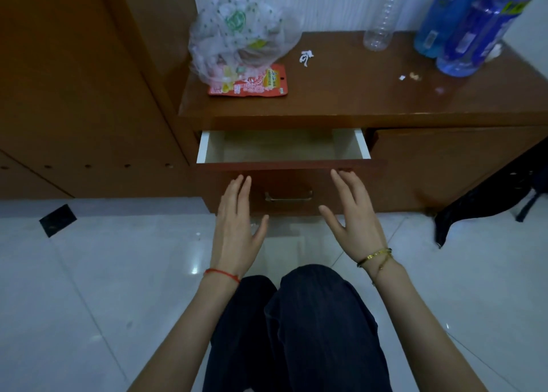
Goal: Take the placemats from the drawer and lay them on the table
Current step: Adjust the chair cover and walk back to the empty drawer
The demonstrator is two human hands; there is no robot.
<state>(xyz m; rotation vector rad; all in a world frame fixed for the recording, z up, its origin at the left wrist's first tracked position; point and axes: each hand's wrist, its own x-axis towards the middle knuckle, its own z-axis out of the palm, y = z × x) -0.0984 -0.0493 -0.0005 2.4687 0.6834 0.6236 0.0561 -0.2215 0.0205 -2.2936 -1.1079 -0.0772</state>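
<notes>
A brown wooden drawer (296, 181) with white inner walls is pulled partly out of the low table (355, 95). The part of its inside that shows looks pale and bare; I see no placemat. A metal handle (288, 197) sits on the drawer front. My left hand (238, 228) is flat with its fingers apart, hovering just in front of the drawer front, left of the handle. My right hand (353, 216) is likewise spread, right of the handle, fingertips near the drawer's top edge. Neither hand holds anything.
On the tabletop lie a clear plastic bag (240, 39) over a red snack packet (258, 84), a clear empty bottle (381, 21), blue bottles (471, 30) and paper scraps (306, 58). A tall wooden cabinet (74, 80) stands left. A dark bag (489, 202) lies on the tiled floor at right.
</notes>
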